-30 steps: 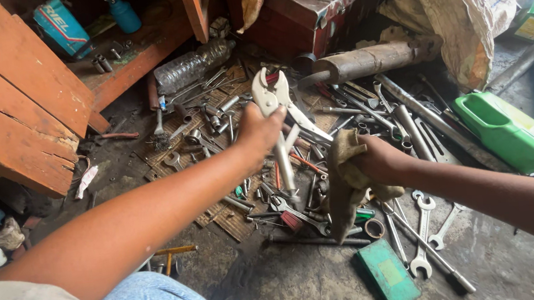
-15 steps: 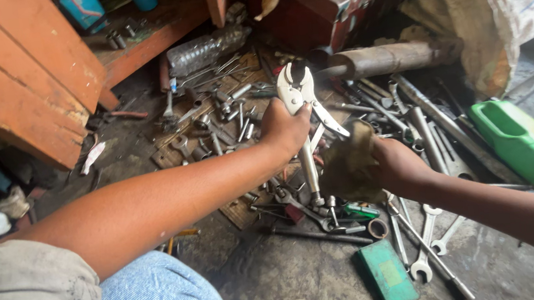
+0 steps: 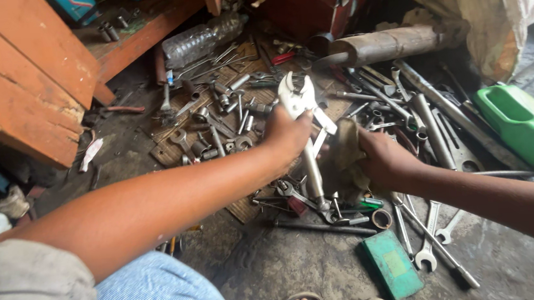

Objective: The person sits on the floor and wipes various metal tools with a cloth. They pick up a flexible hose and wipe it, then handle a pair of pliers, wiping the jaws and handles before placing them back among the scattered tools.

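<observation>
pliers (image 3: pixel 303 124), one pair of the locking kind, bright bare metal with curved toothed jaws gaping and two long handles: i am gripping them in my left hand (image 3: pixel 285 135), fingers curled tight round the upper part of the handles, jaws pointing away from me and the handles hanging down over the tool heap. one rag (image 3: pixel 348 152), dull olive, limp and creased: i am bunching it in my right hand (image 3: pixel 380 159), fingers folded firmly into the cloth, and it is lying just beside the pliers' handles; whether it is touching them i cannot tell. beneath both hands a woven mat (image 3: pixel 170 152), brown and frayed, is carrying many sockets, spanners and rods of grey steel, too many to count. one flat green tin (image 3: pixel 390 264), rectangular and scuffed, is lying on the dark floor near my two sandalled feet. one green plastic jug (image 3: pixel 522 124), smooth and boxy, is lying at the right. one clear ribbed plastic bottle (image 3: pixel 202 38) is resting by the orange wooden bench (image 3: pixel 23 81). one rusty cylinder (image 3: pixel 393 42) is lying across the far side.
</observation>
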